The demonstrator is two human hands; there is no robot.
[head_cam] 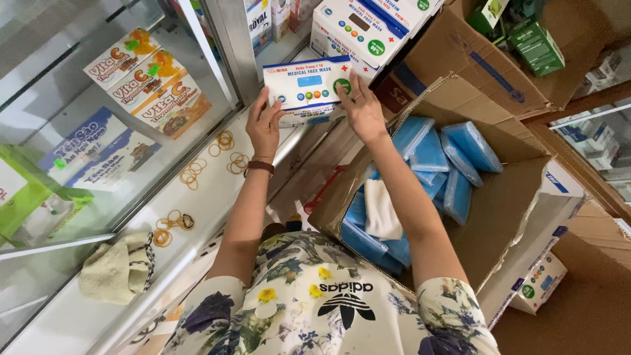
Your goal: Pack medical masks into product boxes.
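My left hand (264,125) and right hand (361,108) gripping the ends of a white and blue mask box (307,83), held up against the glass counter (197,190), above an open cardboard box (506,204) of blue packets (430,154), rubber bands (227,161) nearby.

The white and blue face mask box (307,83) was a flat rectangular carton with a blue panel and a row of small coloured dots on its upper face. It lay level, long side running left to right, far from the wearer in the middle of the scene. It was closed, and it sat on top of another similar box (309,119) beneath it.
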